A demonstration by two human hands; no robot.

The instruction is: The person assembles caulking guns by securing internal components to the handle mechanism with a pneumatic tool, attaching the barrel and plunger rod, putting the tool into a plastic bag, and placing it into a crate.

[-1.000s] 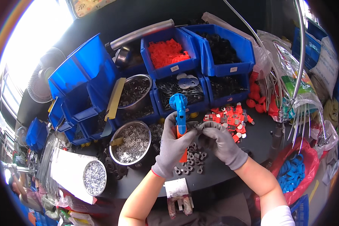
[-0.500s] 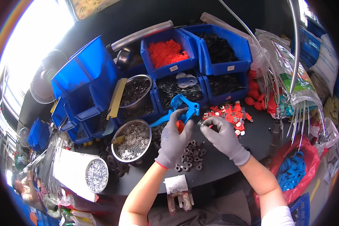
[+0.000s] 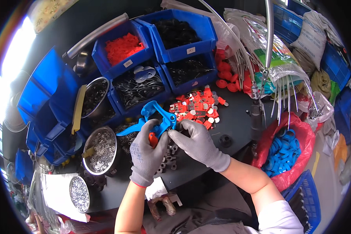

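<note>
Near the middle of the frame, my left hand point(image 3: 147, 158) is curled firmly round a blue plastic part point(image 3: 167, 121), an orange piece point(image 3: 153, 139) showing between thumb and fingers. My right hand point(image 3: 199, 145) brings bent fingers and thumb close together at its right edge; I cannot tell whether they pinch anything. Red-and-white pieces point(image 3: 199, 108) lie right of centre.

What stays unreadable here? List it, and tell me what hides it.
All in the head view:
Rest of the orange piece: covered by the left hand.
Anything pinched at the blue levered plastic part: hidden by the right hand.
Some small grey metal pieces: behind the left hand.
Fan blades: washed out by glare.
</note>
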